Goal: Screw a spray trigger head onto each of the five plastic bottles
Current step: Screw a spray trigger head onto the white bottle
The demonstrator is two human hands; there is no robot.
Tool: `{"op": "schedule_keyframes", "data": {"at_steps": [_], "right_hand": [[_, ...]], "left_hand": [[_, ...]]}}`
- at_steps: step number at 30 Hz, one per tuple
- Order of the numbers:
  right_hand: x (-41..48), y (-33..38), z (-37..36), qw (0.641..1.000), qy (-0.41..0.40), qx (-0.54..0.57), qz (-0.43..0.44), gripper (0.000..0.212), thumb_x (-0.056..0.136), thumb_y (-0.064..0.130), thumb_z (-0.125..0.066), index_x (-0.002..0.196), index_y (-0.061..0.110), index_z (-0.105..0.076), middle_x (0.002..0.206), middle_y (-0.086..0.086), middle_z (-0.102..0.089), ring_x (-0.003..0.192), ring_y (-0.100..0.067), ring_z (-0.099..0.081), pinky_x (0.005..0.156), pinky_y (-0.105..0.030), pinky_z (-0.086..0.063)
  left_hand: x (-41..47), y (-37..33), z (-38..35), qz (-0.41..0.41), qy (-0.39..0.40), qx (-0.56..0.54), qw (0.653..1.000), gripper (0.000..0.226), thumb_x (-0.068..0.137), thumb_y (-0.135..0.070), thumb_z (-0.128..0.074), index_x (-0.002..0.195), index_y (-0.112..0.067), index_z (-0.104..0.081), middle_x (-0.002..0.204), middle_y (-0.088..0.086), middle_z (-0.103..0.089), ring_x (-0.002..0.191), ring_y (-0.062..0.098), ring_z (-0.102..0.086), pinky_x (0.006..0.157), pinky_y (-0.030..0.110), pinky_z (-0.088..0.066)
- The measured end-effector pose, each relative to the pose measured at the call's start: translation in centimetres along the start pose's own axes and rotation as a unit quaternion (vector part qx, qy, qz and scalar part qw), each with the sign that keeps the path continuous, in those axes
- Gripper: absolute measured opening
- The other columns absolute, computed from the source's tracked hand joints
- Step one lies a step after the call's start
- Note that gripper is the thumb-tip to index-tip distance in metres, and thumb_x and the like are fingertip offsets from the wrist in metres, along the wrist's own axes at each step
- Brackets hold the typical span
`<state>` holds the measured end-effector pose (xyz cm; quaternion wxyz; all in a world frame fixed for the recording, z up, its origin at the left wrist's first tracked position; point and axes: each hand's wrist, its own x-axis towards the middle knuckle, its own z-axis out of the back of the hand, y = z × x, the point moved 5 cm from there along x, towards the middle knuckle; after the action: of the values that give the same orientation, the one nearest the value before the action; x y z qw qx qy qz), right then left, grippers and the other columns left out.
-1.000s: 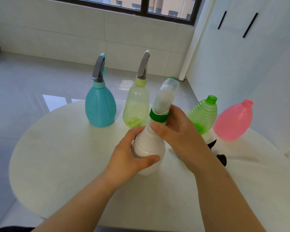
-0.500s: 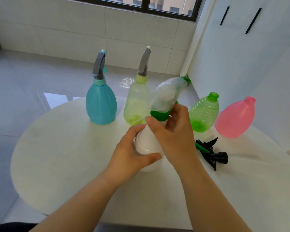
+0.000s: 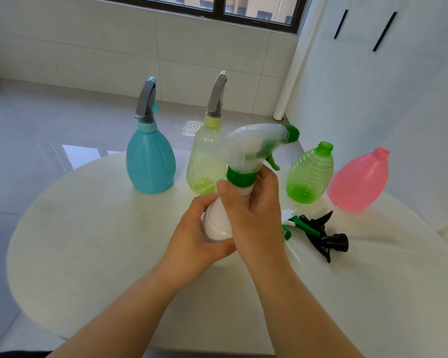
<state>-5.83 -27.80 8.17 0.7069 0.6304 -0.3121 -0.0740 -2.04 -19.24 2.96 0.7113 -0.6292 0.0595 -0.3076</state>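
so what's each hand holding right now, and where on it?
Left hand grips the white bottle around its body. Right hand grips the same bottle at its neck, just below the spray head's green collar.

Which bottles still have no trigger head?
The ribbed green bottle and the pink bottle, far right. Both necks are open; the teal, yellow and white bottles carry heads.

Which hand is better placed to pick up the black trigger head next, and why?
Right. The black trigger head lies on the table just beside the right hand; the left hand steadies the white bottle.
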Motion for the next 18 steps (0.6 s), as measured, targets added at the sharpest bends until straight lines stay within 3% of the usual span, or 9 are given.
{"op": "schedule_keyframes", "data": {"at_steps": [2,4,8,11,14,18], "right_hand": [[0.1,0.0,-0.2,0.999,0.036,0.016,-0.017,0.039,0.066,0.031,-0.055,0.101,0.043,-0.042,0.094,0.021,-0.058,0.084,0.008,-0.057,0.075,-0.010,-0.048],[0.4,-0.1,0.2,0.997,0.062,0.036,-0.035,0.030,0.067,0.032,-0.050,0.096,0.042,-0.049,0.087,0.022,-0.062,0.082,0.004,-0.059,0.079,-0.020,-0.050],[0.9,-0.5,0.8,0.991,0.068,0.102,-0.059,0.018,0.071,0.026,-0.062,0.086,0.034,-0.061,0.076,0.022,-0.070,0.076,0.001,-0.065,0.073,-0.024,-0.053],[1.2,-0.9,0.7,0.991,0.036,0.110,-0.062,0.032,0.060,0.022,-0.071,0.088,0.032,-0.057,0.082,0.010,-0.070,0.078,-0.005,-0.065,0.078,-0.034,-0.053],[1.3,-1.2,0.6,0.994,0.032,0.081,-0.061,0.043,0.054,0.027,-0.070,0.090,0.037,-0.050,0.088,0.010,-0.065,0.081,-0.004,-0.064,0.077,-0.030,-0.053],[1.3,-0.4,1.3,0.988,0.115,0.093,-0.048,0.037,0.065,0.022,-0.064,0.095,0.040,-0.052,0.084,0.021,-0.069,0.080,0.004,-0.064,0.064,-0.012,-0.050]], "left_hand": [[0.1,0.2,0.2,0.005,0.008,-0.002,1.000,0.059,0.058,-0.026,-0.077,0.100,-0.043,-0.040,0.103,-0.029,-0.049,0.094,-0.021,-0.047,0.069,-0.005,-0.037],[0.1,0.4,0.2,0.011,0.018,0.002,1.000,0.061,0.059,-0.024,-0.078,0.100,-0.046,-0.039,0.102,-0.030,-0.049,0.094,-0.021,-0.047,0.069,-0.005,-0.037],[0.1,0.7,0.2,0.019,0.027,-0.008,0.999,0.061,0.060,-0.026,-0.077,0.101,-0.047,-0.039,0.104,-0.028,-0.049,0.094,-0.020,-0.047,0.071,-0.005,-0.038],[0.1,0.8,0.2,0.025,0.030,-0.014,0.999,0.060,0.059,-0.028,-0.076,0.101,-0.047,-0.039,0.105,-0.028,-0.049,0.094,-0.020,-0.047,0.070,-0.004,-0.039],[0.2,1.0,0.2,0.028,0.036,-0.017,0.999,0.062,0.062,-0.018,-0.077,0.101,-0.047,-0.039,0.105,-0.028,-0.049,0.094,-0.020,-0.047,0.070,-0.003,-0.040],[0.3,1.2,0.4,0.037,0.052,-0.020,0.998,0.061,0.063,-0.023,-0.078,0.102,-0.048,-0.038,0.106,-0.029,-0.048,0.094,-0.019,-0.047,0.072,-0.002,-0.040]]}}
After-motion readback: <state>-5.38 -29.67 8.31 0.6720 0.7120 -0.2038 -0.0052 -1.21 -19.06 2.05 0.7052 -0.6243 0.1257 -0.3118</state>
